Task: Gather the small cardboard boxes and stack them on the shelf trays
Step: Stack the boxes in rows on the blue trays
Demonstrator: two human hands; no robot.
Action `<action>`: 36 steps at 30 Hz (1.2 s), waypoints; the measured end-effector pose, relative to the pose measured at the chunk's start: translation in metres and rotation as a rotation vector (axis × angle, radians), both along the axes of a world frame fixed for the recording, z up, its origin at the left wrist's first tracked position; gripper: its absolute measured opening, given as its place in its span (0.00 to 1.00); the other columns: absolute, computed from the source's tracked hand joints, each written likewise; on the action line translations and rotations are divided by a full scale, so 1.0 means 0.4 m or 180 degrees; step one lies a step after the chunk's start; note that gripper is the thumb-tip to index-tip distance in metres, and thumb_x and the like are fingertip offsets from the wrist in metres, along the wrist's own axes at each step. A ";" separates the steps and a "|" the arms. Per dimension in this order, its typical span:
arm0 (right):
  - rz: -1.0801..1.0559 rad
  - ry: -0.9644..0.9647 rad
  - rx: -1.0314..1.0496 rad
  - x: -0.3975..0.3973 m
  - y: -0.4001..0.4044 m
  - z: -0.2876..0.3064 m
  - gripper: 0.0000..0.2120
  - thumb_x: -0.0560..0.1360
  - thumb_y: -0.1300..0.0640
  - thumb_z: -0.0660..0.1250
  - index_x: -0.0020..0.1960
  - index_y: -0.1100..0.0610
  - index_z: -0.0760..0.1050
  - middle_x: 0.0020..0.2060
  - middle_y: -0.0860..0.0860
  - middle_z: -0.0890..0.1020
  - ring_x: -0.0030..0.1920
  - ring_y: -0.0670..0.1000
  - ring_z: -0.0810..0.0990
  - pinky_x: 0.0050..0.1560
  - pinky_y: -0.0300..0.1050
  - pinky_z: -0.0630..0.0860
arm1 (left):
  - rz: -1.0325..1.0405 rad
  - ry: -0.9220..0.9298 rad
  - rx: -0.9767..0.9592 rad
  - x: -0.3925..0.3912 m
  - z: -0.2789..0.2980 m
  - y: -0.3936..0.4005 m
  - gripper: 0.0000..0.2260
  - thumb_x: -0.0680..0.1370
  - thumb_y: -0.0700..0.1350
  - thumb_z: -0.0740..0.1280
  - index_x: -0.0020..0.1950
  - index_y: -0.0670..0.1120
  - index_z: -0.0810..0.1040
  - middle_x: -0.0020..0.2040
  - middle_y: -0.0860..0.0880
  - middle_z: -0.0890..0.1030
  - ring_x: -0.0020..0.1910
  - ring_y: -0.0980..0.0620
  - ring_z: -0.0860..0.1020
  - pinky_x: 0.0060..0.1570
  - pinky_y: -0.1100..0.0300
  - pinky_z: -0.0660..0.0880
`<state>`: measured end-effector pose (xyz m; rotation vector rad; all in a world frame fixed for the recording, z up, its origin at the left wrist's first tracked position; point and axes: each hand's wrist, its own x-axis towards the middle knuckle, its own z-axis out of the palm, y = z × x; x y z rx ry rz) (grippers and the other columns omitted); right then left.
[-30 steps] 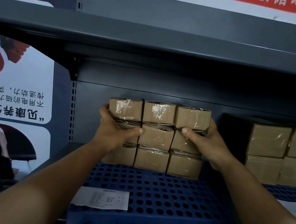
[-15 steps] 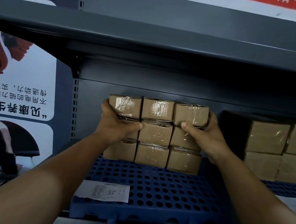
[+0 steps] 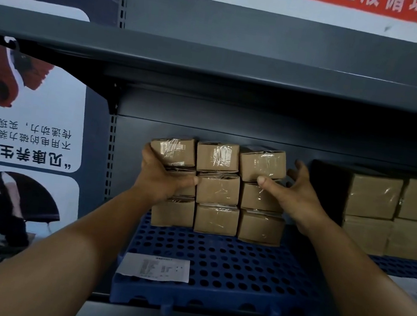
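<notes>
The block of small cardboard boxes [image 3: 220,189], three wide and three high, stands on the blue perforated tray [image 3: 215,264] at frame centre, directly ahead of both hands. The left hand [image 3: 162,178] clasps the block's left column. The right hand [image 3: 298,191] is spread open, thumb touching the right column, fingers apart from it. The block's long faces run left-right, parallel to the shelf's back panel [image 3: 231,139].

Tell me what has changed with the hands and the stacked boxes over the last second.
The right hand has opened and come off the side of the box stack, only its thumb still touching. The top right box now sits tilted. The left hand still grips the stack's left side; the blue tray and paper slip are unchanged.
</notes>
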<state>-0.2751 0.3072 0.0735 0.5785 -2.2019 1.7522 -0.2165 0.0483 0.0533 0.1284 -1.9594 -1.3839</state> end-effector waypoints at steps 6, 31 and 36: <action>0.0017 0.0003 -0.0019 0.008 -0.008 0.001 0.52 0.65 0.50 0.77 0.77 0.47 0.46 0.74 0.52 0.63 0.71 0.55 0.65 0.63 0.49 0.67 | -0.0148 0.0009 0.0010 0.010 0.008 0.001 0.41 0.61 0.46 0.81 0.60 0.56 0.53 0.61 0.48 0.71 0.59 0.50 0.73 0.54 0.58 0.73; -0.0131 0.0097 -0.0012 0.016 -0.006 0.000 0.51 0.65 0.50 0.77 0.77 0.52 0.48 0.70 0.52 0.68 0.69 0.54 0.68 0.68 0.53 0.68 | -0.0147 -0.0508 -0.0099 0.038 0.029 0.022 0.62 0.51 0.58 0.80 0.75 0.58 0.44 0.72 0.43 0.62 0.70 0.41 0.66 0.65 0.42 0.70; -0.0132 0.0105 0.0033 0.044 0.004 0.001 0.53 0.67 0.51 0.76 0.78 0.54 0.42 0.75 0.54 0.59 0.74 0.54 0.60 0.65 0.43 0.61 | -0.0089 -0.0520 -0.0199 0.051 0.026 0.016 0.58 0.64 0.49 0.79 0.77 0.51 0.38 0.78 0.44 0.51 0.76 0.43 0.54 0.72 0.47 0.59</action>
